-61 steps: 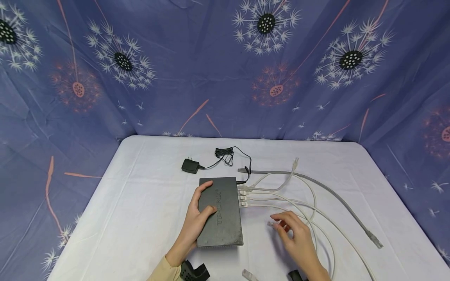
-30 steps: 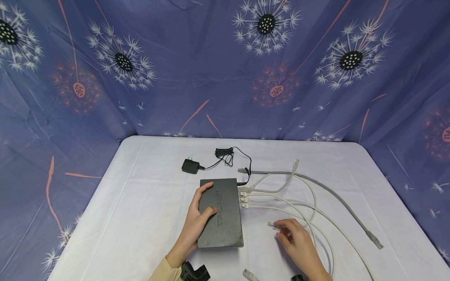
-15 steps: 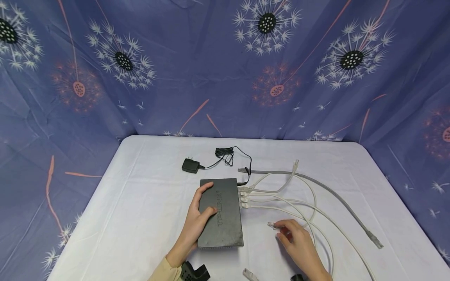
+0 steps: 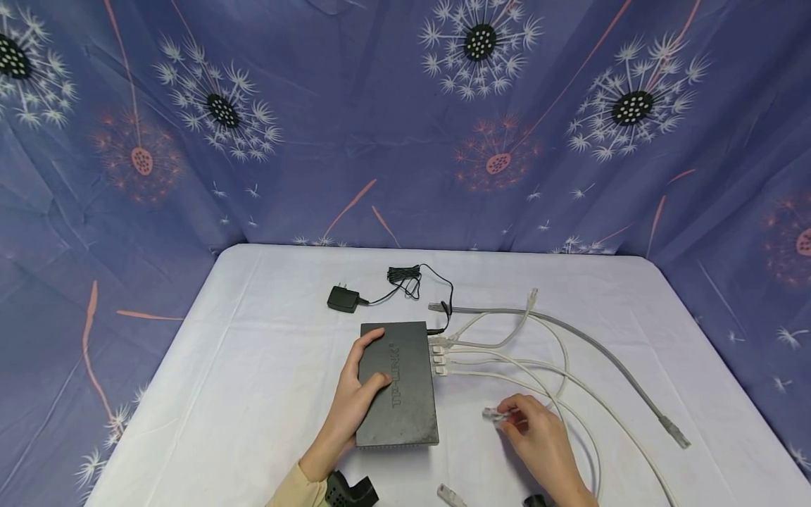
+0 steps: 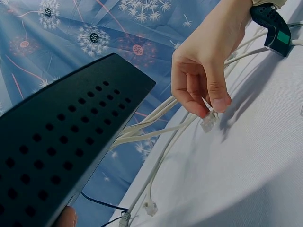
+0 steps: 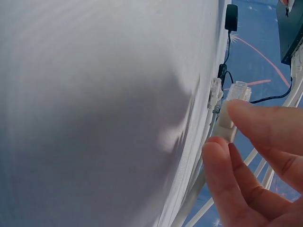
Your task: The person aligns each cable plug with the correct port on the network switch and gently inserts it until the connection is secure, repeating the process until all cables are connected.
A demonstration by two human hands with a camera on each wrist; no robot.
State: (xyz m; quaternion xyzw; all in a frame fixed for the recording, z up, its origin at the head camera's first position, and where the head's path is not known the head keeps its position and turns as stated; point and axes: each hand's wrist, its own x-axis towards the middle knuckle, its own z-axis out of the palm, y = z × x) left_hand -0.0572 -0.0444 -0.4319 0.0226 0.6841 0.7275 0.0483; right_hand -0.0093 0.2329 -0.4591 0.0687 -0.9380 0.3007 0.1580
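Observation:
A black TP-LINK network switch (image 4: 412,422) is gripped at its left side by my left hand (image 4: 345,412), thumb on top. In the left wrist view the vented side of the switch (image 5: 57,142) fills the left, with only a fingertip (image 5: 67,217) showing below it. White Ethernet plugs (image 4: 440,359) sit in the ports along its right edge. To the right, my right hand (image 4: 538,440) pinches the clear plug of a pale Ethernet cable (image 4: 491,415) between thumb and fingers. Seen from the right wrist, that plug's clear tip (image 6: 237,89) points away from the fingers.
A black power adapter (image 4: 343,299) lies behind the switch, its cord running to the switch's back right corner. A grey Ethernet cable (image 4: 589,341) curves across the right side. White cables (image 4: 624,433) loop past my right hand. Another loose plug (image 4: 450,496) lies at the front edge.
My right hand has shifted slightly right and down, and more of the plug sticks out past its fingertips. My left hand and the switch have hardly moved.

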